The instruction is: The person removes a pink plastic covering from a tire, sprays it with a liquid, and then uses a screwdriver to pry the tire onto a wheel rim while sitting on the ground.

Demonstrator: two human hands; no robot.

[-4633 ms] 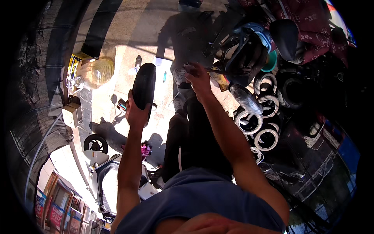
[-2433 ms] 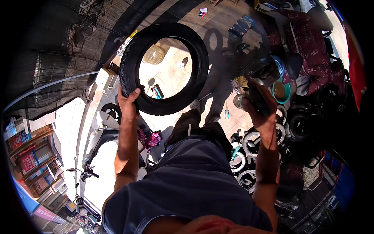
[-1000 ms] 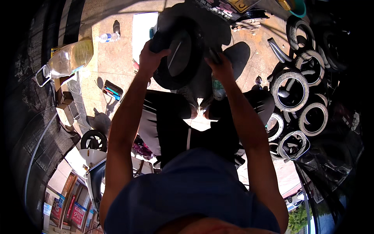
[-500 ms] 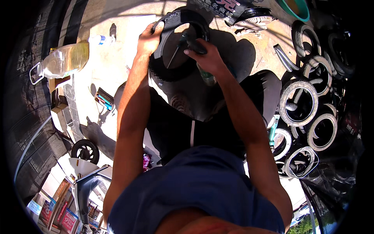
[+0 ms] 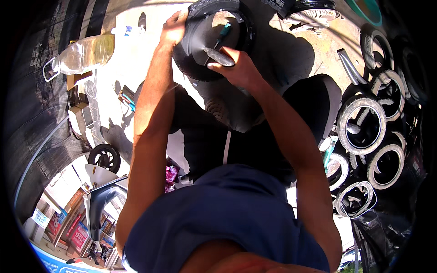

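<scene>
A black tyre (image 5: 193,57) stands in front of me between my knees. My left hand (image 5: 175,27) is closed over its left edge, fingers curled on the tread. Inside the ring, my right hand (image 5: 234,66) pinches a dark grey, rounded oblong piece (image 5: 219,57) between thumb and fingers; its exact kind I cannot make out. Just beyond the fingers, a screwdriver with a teal handle (image 5: 224,31) sits slanted across the tyre's opening. Its shaft runs down behind the oblong piece, and whether my fingers also touch it cannot be seen.
Several old tyres (image 5: 362,145) lie piled at the right. To the left lies a large clear jug (image 5: 86,54) of yellowish liquid, with a small bottle (image 5: 122,31) beyond it. A small black wheel (image 5: 104,158) is at lower left. A green basin (image 5: 366,11) stands far right.
The whole view has shifted, with the tyre now nearer the top edge. My right hand has lowered across the opening, and the screwdriver's teal handle now shows clear of it.
</scene>
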